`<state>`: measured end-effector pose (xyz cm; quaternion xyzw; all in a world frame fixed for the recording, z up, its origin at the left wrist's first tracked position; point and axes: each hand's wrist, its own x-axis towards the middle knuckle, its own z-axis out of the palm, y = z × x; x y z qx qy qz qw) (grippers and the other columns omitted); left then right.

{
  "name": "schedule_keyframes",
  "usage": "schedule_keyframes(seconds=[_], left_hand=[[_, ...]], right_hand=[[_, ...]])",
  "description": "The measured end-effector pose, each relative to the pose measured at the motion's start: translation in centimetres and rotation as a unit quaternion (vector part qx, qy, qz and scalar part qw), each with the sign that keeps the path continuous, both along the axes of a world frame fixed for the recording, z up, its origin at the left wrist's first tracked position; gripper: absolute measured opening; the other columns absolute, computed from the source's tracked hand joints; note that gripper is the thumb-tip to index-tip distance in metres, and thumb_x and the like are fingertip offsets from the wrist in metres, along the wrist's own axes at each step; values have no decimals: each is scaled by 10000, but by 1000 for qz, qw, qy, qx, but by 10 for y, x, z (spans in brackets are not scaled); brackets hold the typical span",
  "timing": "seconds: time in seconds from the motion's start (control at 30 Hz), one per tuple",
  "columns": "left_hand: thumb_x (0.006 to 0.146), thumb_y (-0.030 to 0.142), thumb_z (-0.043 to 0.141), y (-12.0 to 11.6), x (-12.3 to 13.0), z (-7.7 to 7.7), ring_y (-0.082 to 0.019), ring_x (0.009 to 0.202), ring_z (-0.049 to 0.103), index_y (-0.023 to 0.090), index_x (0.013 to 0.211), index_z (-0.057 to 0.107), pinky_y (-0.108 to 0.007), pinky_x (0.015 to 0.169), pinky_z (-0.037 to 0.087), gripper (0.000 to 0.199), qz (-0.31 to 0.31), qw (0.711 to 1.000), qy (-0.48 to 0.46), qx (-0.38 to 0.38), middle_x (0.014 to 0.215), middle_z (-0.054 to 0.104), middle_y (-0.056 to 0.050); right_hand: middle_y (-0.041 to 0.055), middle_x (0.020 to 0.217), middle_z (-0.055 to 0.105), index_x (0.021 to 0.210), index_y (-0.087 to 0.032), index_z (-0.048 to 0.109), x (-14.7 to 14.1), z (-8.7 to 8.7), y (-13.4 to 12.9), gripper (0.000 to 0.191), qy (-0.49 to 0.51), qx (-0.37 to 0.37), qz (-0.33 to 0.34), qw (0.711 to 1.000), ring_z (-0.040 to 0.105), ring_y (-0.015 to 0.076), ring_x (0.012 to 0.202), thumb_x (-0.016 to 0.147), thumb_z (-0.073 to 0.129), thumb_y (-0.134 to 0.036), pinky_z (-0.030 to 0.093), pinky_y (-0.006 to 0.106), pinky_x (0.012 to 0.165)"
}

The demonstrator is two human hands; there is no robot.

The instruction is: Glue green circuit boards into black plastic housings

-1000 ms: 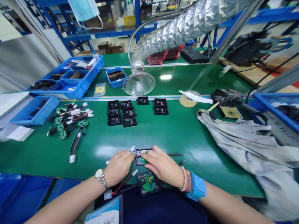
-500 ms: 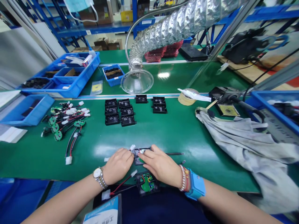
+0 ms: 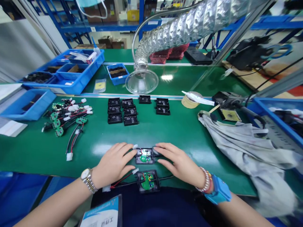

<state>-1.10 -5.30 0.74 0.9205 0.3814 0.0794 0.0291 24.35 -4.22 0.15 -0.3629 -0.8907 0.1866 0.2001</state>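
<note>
A black case with a green circuit board [image 3: 145, 155] lies on the green table between my hands. My left hand [image 3: 116, 162] is spread at its left side, fingertips at the case edge near a white connector. On the other side, my right hand [image 3: 176, 162] has its fingers apart, their tips by the right edge and a dark cable. Nearer my body, a second black case with a green board [image 3: 148, 182] rests at the table's front edge; a red and black wire runs left from it. Neither hand grips anything.
Several black cases [image 3: 115, 118] stand in groups mid-table. Wired green boards [image 3: 59, 131] are heaped at left, near blue bins [image 3: 80, 85]. A fume extractor hood [image 3: 142, 82] hangs over the back. A grey cloth [image 3: 239, 142] and a tape roll [image 3: 189, 102] lie right.
Both hands have drawn apart from the upper case, and my right fingers have come off its board, leaving it uncovered. The view has shifted slightly.
</note>
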Motion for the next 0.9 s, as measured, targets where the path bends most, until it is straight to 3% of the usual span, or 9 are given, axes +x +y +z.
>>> schedule_keyframes(seconds=[0.17, 0.4, 0.57, 0.63, 0.73, 0.8, 0.9], left_hand=[[835, 372, 489, 7, 14, -5, -244, 986, 461, 267, 1191, 440, -416, 821, 395, 374, -53, 998, 40, -8, 1229, 434, -89], [844, 346, 476, 14, 30, -8, -250, 936, 459, 288, 1139, 481, -402, 763, 402, 301, -78, 994, 66, -28, 1046, 497, -83], [817, 332, 517, 15, 24, -5, -267, 978, 455, 291, 1157, 469, -429, 782, 410, 345, -86, 994, 46, -42, 1115, 484, -90], [789, 333, 555, 17, 16, -8, -277, 1045, 431, 289, 1210, 420, -448, 823, 402, 444, -77, 996, 22, -51, 1231, 425, -95], [776, 323, 565, 19, 4, -11, -271, 1099, 419, 215, 1260, 359, -442, 869, 397, 537, -29, 997, -17, -76, 1271, 406, -123], [813, 280, 505, 19, -3, -8, -229, 1017, 495, 167, 1246, 363, -390, 828, 436, 469, 12, 994, -44, -99, 1155, 507, -120], [858, 219, 411, 11, -8, 10, -149, 789, 577, 161, 1199, 399, -277, 694, 478, 346, 35, 986, -94, -135, 929, 598, -59]], right_hand=[[89, 983, 577, 1031, -205, 601, 2, -5, -6, 263, -34, 47, -4, 998, 527, 182, 841, 889, 379, -216, 450, 355, 728], [75, 839, 593, 1008, -182, 613, -4, -9, -5, 240, -64, 58, 10, 996, 501, 194, 836, 880, 411, -202, 422, 348, 709], [102, 1082, 560, 1088, -195, 565, 0, -5, -3, 260, -60, 5, 5, 998, 517, 209, 936, 857, 461, -253, 437, 386, 768], [127, 1221, 479, 1167, -166, 495, -1, -7, 0, 359, -50, -13, 2, 999, 486, 227, 1039, 828, 509, -281, 421, 421, 845], [135, 1223, 481, 1166, -127, 469, -8, -10, 8, 417, -28, -41, 23, 999, 474, 228, 1072, 794, 558, -293, 390, 433, 914], [132, 1141, 537, 1125, -111, 489, -13, -9, 11, 396, -2, -57, 42, 997, 501, 218, 1023, 777, 578, -278, 410, 410, 901], [133, 1092, 555, 1119, -101, 479, -14, 1, 5, 402, 45, -76, 66, 994, 506, 210, 1007, 766, 587, -257, 435, 381, 876]])
